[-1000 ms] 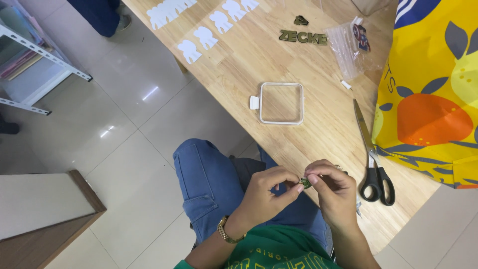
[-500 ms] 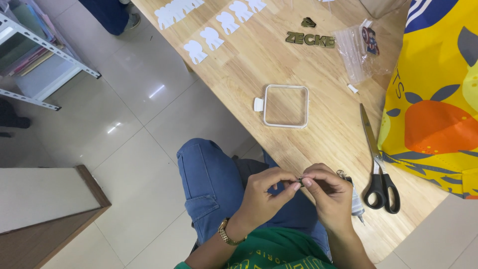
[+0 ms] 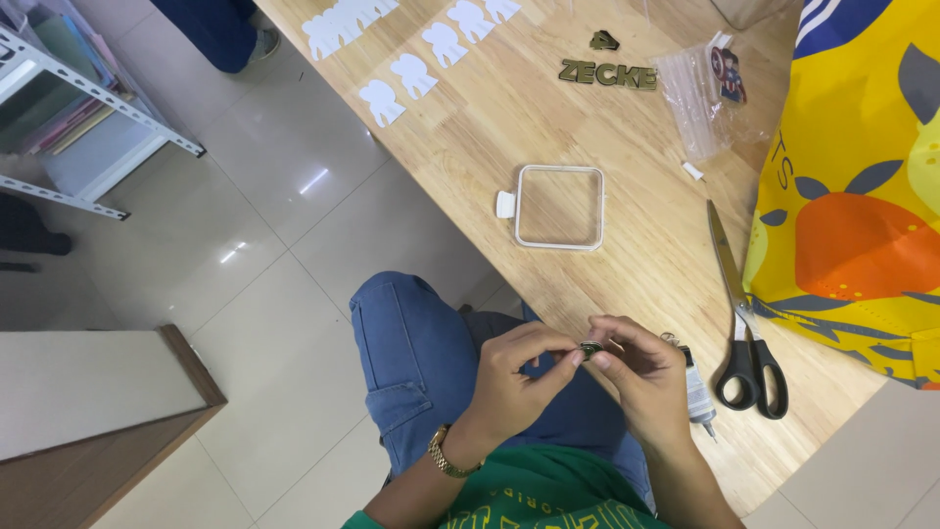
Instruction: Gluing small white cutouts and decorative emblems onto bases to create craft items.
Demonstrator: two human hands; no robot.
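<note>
My left hand [image 3: 514, 377] and my right hand [image 3: 641, 370] meet at the wooden table's [image 3: 509, 127] near edge, above my lap in blue jeans. Both pinch one small dark metallic piece [image 3: 590, 349] between their fingertips. What the piece is stays too small to tell. A gold watch sits on my left wrist. Just right of my right hand lies a small clear tube [image 3: 697, 392] on the table.
Black-handled scissors [image 3: 744, 323] lie to the right. A white square frame [image 3: 559, 206] rests mid-table. Farther off are dark cut-out letters [image 3: 607, 74], white tooth-shaped cut-outs [image 3: 411, 73], a clear plastic bag [image 3: 710, 88] and a yellow patterned bag [image 3: 862, 186]. A metal shelf [image 3: 88, 108] stands at left.
The view has shifted a little, and my fingers have adjusted slightly on the small piece. Nothing on the table has moved.
</note>
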